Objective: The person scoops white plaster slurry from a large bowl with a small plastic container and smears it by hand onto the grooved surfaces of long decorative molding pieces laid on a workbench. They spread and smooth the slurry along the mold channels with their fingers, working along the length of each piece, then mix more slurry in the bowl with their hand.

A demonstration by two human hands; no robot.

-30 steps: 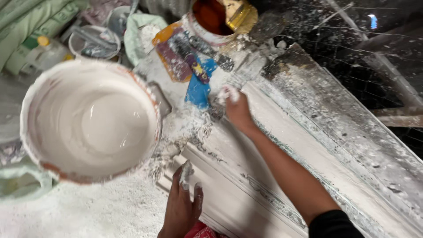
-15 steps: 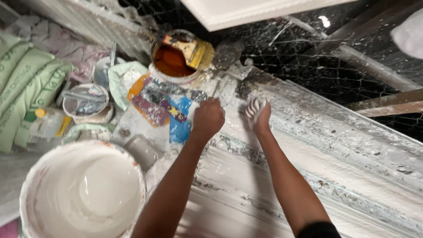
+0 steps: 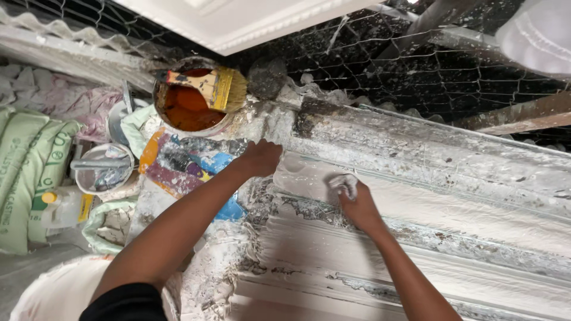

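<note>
Nearest, the plaster-caked moulding form (image 3: 416, 238) runs lengthwise from lower left toward the right edge, its channels following that long axis. The right hand (image 3: 357, 205) presses wet white plaster into it, fingers curled and coated. The left hand (image 3: 262, 157) rests closed at the form's left end. Patches look smoothed; grey crust remains. Beyond, a brush (image 3: 208, 86) lies across a paint can (image 3: 190, 104).

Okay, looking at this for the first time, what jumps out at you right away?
Two bare hands press wet white plaster into a long grooved mould at centre: the left hand at its end, the right hand smeared white. Above the left hand, a tub of orange liquid carries a wide brush across its rim.
</note>
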